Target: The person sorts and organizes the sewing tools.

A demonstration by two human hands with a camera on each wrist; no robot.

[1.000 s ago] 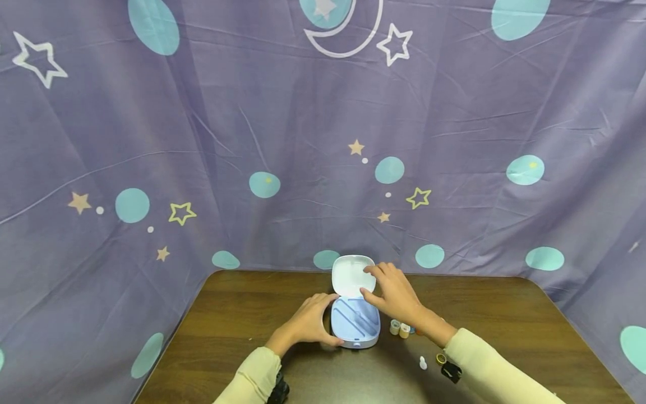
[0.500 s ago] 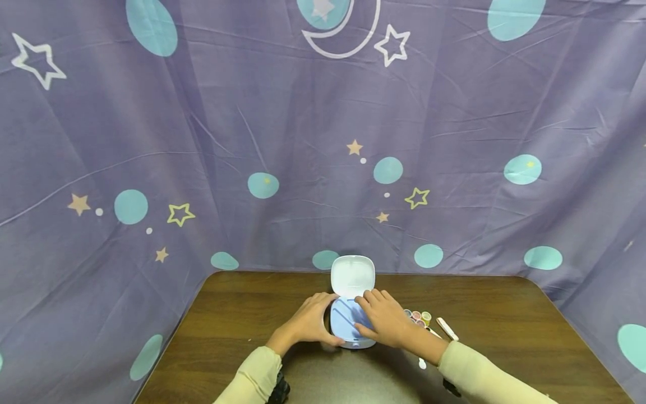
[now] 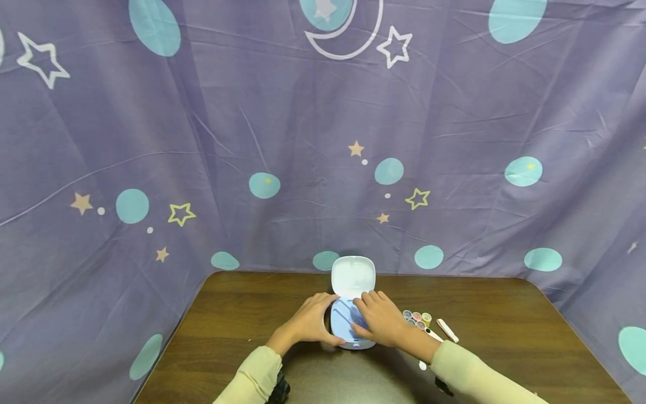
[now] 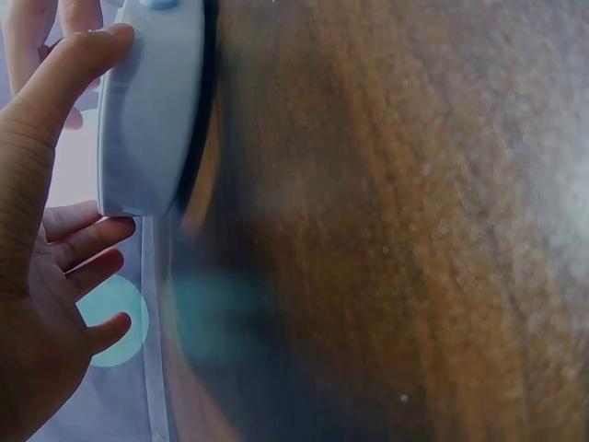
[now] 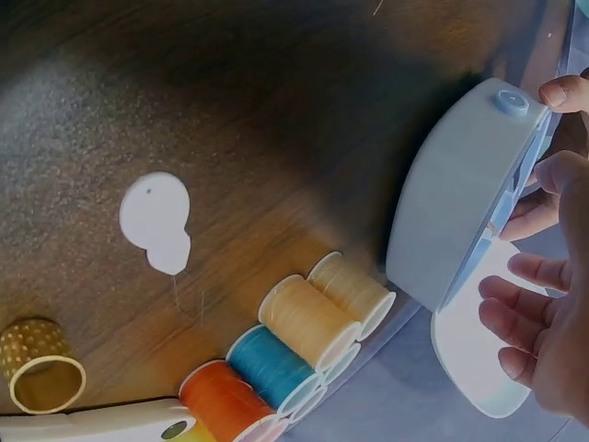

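Observation:
A light-blue sewing box stands on the wooden table, its white lid hinged up at the back. Inside lies a blue tray with slanted dividers. My left hand grips the box's left side, thumb at the front wall and fingers at the back corner. Over the right part of the tray is my right hand. In the right wrist view its thumb touches the tray, while its loosely bent fingers spread apart near the lid. The right hand covers part of the tray from the head camera.
Several thread spools stand right of the box. Near them lie a white snowman-shaped needle threader, a gold dotted thimble and a slim white stick-like tool. A patterned purple curtain hangs behind the table.
My right hand has come down and slightly left, from above the lid's edge onto the tray, then barely shifted. More spools now show beyond the right arm. The left hand keeps its grip.

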